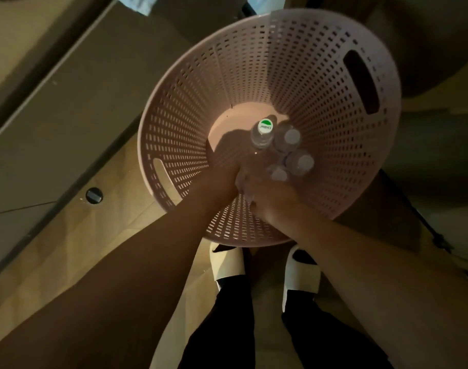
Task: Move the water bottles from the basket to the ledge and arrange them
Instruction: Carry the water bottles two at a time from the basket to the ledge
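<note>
**A:** Dim room, tan floor (75, 251), dark panel (75, 107) running diagonally at upper left. Pink perforated basket (254, 65) sits on the floor straight ahead of the white slippers (227, 262).

**B:** Bottles?

**A:** Four water bottles upright in the basket, clustered right of the bottom's centre, touching each other. One has a green-and-white cap (265, 126); the other three caps (292, 136) look pale.

**B:** Hands?

**A:** Both reach over the near rim into the basket. Left hand (225, 179) and right hand (257, 190) meet at the near side of the cluster. Blur and shadow there; can't tell whether either hand grips a bottle or how far the fingers are spread.

**B:** Room to move?

**A:** Bare basket bottom to the left of and behind the bottles. Tall walls all round, handle slots at left (161, 167) and right (362, 81). A round dark fitting (94, 195) lies on the floor left of the basket.
</note>
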Demonstrator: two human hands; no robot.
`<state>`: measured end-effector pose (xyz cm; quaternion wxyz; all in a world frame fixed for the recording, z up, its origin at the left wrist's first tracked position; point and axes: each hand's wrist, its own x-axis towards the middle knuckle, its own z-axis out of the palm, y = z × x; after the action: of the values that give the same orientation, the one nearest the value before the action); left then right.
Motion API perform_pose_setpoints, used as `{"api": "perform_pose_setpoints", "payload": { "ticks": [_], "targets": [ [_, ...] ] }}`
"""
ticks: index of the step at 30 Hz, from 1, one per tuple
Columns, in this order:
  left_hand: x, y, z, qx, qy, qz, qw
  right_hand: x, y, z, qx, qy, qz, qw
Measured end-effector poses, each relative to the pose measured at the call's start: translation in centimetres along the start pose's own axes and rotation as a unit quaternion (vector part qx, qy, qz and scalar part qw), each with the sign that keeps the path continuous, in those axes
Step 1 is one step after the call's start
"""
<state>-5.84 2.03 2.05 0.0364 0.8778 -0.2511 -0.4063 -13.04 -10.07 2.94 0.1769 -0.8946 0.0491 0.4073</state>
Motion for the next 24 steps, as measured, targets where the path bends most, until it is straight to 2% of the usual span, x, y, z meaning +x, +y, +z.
{"api": "perform_pose_setpoints", "payload": {
  "ticks": [3, 7, 16, 19, 21, 24],
  "targets": [
    [-2.8, 0.4, -2.8, -0.032, 0.039, -0.011, 0.999, -2.8, -0.5, -3.1, 0.014, 0.045, -0.017, 0.999],
    [-8.6, 1.3, -8.1, -0.021, 0.089, -0.017, 0.996, -8.6, -1.8, -8.9, 0.024, 0.097, -0.051, 0.994],
    [-26.8, 6.8, -24.0, -0.058, 0.170, -0.042, 0.983, -27.8, -6.2, -24.9, 0.022, 0.167, -0.051, 0.984],
    [-34.6, 9.7, -29.4, -0.082, 0.240, -0.024, 0.967, -35.1, -8.3, -29.6, 0.081, 0.172, -0.045, 0.981],
    [-40.0, 11.2, -32.6, -0.099, 0.304, -0.013, 0.947, -39.7, -9.8, -32.6, 0.120, 0.211, -0.051, 0.969],
    [-46.9, 12.5, -35.9, -0.148, 0.389, 0.003, 0.909, -45.9, -11.8, -36.5, 0.081, 0.224, -0.051, 0.970]
  ]
}}
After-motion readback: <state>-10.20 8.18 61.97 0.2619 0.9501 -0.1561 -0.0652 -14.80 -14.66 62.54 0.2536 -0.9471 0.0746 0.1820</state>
